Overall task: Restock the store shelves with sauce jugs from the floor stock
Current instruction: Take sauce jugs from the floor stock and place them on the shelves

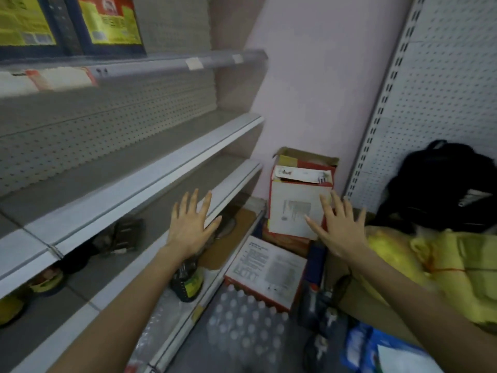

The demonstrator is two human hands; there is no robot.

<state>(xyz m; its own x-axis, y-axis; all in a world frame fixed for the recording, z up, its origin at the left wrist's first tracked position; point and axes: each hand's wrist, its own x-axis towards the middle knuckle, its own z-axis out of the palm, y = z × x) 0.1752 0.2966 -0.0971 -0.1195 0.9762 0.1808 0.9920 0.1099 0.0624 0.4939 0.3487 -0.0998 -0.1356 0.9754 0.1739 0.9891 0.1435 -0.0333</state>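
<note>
The left hand (191, 227) and right hand (341, 230) are spread empty; the jug (187, 281) is seen just beneath the left.

It's a shop, no doubt: long grey metal shelves (150, 170) with pegboard backs (107, 125), paper price tags (194, 63) along the edge, yellow-labelled jugs (110, 22) up top, and cartons (295, 211) and wrapped bottles (242, 319) stacked down below.

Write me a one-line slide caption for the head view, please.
Left hand and right hand hover empty between shelves and floor cartons; sauce jugs stand on the upper shelf.
</note>
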